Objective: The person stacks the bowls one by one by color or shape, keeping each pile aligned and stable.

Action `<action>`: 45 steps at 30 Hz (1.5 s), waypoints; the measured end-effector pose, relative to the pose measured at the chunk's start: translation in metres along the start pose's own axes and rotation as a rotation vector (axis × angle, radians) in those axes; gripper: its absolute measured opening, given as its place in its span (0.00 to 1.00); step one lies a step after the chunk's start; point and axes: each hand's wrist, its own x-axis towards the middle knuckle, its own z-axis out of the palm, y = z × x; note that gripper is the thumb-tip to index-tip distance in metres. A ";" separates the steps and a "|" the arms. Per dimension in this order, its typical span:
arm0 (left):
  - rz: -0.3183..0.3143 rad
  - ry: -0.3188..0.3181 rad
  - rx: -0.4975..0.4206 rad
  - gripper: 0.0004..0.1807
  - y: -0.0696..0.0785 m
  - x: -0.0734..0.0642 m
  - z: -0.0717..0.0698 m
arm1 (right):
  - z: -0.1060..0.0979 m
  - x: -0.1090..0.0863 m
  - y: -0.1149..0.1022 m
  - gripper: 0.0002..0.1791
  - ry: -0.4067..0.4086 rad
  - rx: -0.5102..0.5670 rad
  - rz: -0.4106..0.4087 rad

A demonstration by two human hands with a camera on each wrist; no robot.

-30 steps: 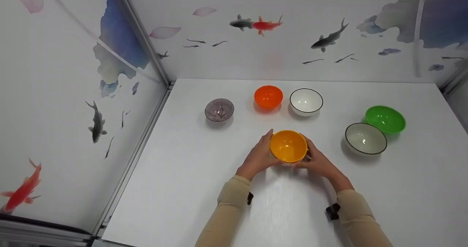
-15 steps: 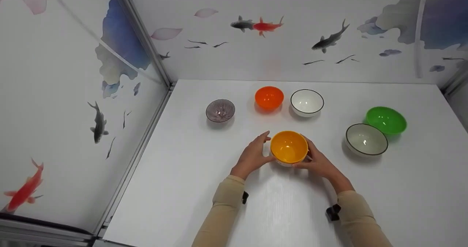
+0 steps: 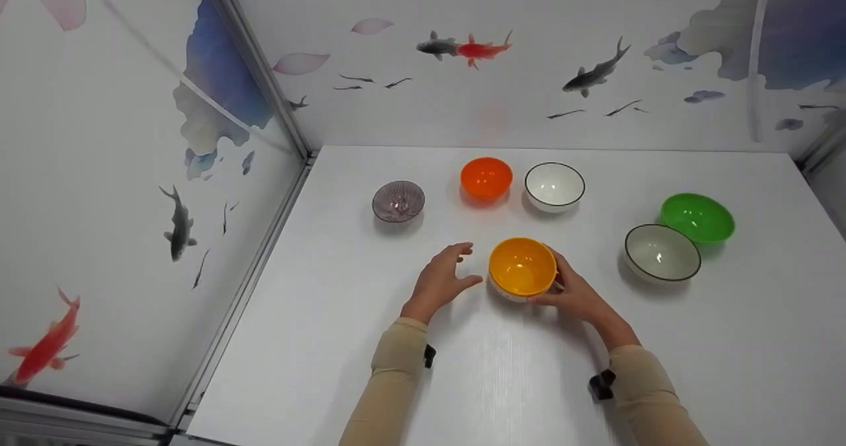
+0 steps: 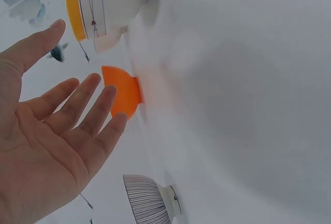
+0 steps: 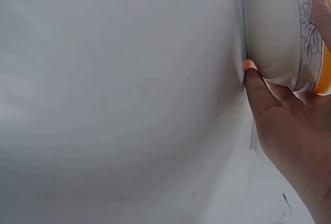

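The yellow-lined bowl (image 3: pixel 522 266), glossy inside, white outside with a dark leafy band under the rim, stands upright slightly right of and below the frame's centre. The right hand (image 3: pixel 578 294) grips its right side; the left hand (image 3: pixel 437 279), fingers loosely spread and holding nothing, is just left of it. The counter (image 3: pixel 515 380) is white; fish and petals decorate the back wall (image 3: pixel 496 96). The left wrist view cuts off the bowl's top.
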 end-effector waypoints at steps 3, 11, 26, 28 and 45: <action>-0.001 0.018 -0.002 0.35 -0.005 0.000 -0.004 | 0.000 -0.001 0.000 0.62 0.002 0.008 0.001; 0.006 0.055 -0.019 0.33 -0.020 -0.003 -0.014 | 0.000 -0.001 -0.001 0.63 0.009 0.009 0.008; -0.013 0.169 -0.038 0.28 -0.051 -0.007 -0.034 | 0.001 0.001 0.002 0.64 0.019 -0.003 0.023; -0.028 0.187 -0.039 0.28 -0.053 -0.006 -0.037 | 0.001 0.001 0.002 0.64 0.015 -0.004 0.028; -0.104 0.313 -0.047 0.23 -0.067 0.003 -0.061 | 0.001 -0.001 0.001 0.61 0.023 0.007 -0.012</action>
